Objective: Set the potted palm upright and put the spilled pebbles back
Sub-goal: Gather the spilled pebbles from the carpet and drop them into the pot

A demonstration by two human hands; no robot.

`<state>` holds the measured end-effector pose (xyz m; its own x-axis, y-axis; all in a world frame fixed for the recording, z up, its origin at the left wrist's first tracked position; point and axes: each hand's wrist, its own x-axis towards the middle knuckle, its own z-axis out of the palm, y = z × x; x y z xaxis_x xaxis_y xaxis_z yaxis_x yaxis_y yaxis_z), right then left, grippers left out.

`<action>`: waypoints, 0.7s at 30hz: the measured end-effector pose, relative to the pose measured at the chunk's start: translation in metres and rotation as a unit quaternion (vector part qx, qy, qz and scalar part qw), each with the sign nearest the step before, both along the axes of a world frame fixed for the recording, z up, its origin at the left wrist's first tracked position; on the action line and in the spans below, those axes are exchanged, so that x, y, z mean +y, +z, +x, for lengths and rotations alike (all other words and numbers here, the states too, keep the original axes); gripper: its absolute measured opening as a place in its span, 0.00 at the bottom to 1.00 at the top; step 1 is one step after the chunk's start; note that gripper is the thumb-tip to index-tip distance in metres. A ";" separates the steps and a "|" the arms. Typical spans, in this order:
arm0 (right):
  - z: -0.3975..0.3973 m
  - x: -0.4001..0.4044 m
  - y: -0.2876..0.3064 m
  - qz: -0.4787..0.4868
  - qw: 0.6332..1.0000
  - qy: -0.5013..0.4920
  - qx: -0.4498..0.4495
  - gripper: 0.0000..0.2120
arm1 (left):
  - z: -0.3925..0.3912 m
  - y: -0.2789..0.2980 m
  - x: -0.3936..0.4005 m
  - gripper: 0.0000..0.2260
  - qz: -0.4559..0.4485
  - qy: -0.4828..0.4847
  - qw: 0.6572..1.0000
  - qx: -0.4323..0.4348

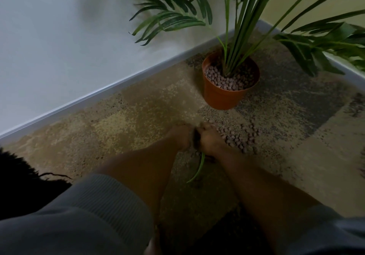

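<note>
- The palm (233, 37) already stands upright in its orange pot (225, 96), at about one o'clock from your hands and close to the skirting board (98, 96); that half looks done.
- The pot holds a full-looking layer of pebbles around the stems.
- Spilled pebbles (240, 136) lie scattered on the carpet (138, 120), between you and the pot, at about three o'clock of your right hand (210, 139).
- Your left hand (182, 136) and right hand are pressed together on the carpet, fingers curled as if scooping; I cannot tell what they hold.
- A loose green leaf strip (198, 168) trails at six o'clock from them.
- Remaining, by my judgement: gathering the scatter and tipping it into the pot.
</note>
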<state>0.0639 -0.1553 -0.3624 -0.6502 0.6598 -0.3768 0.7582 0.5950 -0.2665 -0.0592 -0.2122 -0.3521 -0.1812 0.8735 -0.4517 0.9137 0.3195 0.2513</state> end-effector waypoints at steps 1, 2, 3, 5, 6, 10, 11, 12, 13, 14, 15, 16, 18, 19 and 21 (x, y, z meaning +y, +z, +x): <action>-0.001 0.000 -0.001 -0.015 1.000 0.003 0.005 0.30 | 0.000 -0.003 0.002 0.18 -0.008 -0.002 1.000 -0.009; -0.002 0.000 -0.001 -0.027 1.000 0.005 0.011 0.30 | 0.002 -0.001 0.003 0.17 -0.006 0.000 1.000 -0.014; -0.002 0.000 -0.001 -0.031 0.999 0.007 0.015 0.29 | 0.002 0.000 0.006 0.16 -0.003 0.018 0.999 -0.028; -0.002 0.000 0.000 -0.033 0.999 0.011 0.026 0.28 | 0.005 0.007 0.006 0.17 -0.009 0.036 0.999 -0.038; -0.001 -0.001 -0.001 -0.029 0.999 0.012 0.029 0.29 | 0.006 0.009 0.006 0.17 -0.008 0.036 0.999 -0.034; 0.001 -0.002 -0.004 -0.005 0.998 0.026 0.061 0.20 | 0.006 0.004 0.003 0.16 -0.044 0.034 0.998 -0.027; 0.001 -0.002 -0.003 -0.005 0.997 0.029 0.072 0.15 | 0.007 0.003 0.002 0.15 -0.049 0.032 0.998 -0.029; 0.001 -0.002 -0.003 -0.008 0.996 0.034 0.081 0.11 | 0.007 0.003 0.002 0.14 -0.054 0.024 0.998 -0.027; 0.001 -0.001 -0.002 -0.015 0.995 0.040 0.086 0.10 | 0.008 0.003 0.002 0.14 -0.056 0.019 0.998 -0.029; 0.002 0.000 -0.002 -0.030 0.994 0.043 0.091 0.09 | 0.008 0.005 0.001 0.13 -0.065 0.005 0.998 -0.025; 0.002 0.000 -0.001 -0.052 0.993 0.042 0.094 0.10 | 0.008 0.006 0.000 0.14 -0.074 -0.001 0.997 -0.031; 0.003 0.000 0.001 -0.074 0.992 0.040 0.096 0.12 | 0.008 0.006 0.000 0.14 -0.081 -0.013 0.996 -0.033; 0.001 0.000 0.005 -0.117 0.990 0.024 0.079 0.15 | 0.007 0.008 -0.002 0.13 -0.091 -0.038 0.995 -0.027; 0.000 0.000 0.006 -0.138 0.988 0.009 0.064 0.15 | 0.006 0.010 -0.003 0.12 -0.093 -0.046 0.994 -0.019; -0.002 0.000 0.009 -0.168 0.985 -0.011 0.040 0.15 | 0.006 0.011 -0.005 0.11 -0.102 -0.060 0.993 -0.014</action>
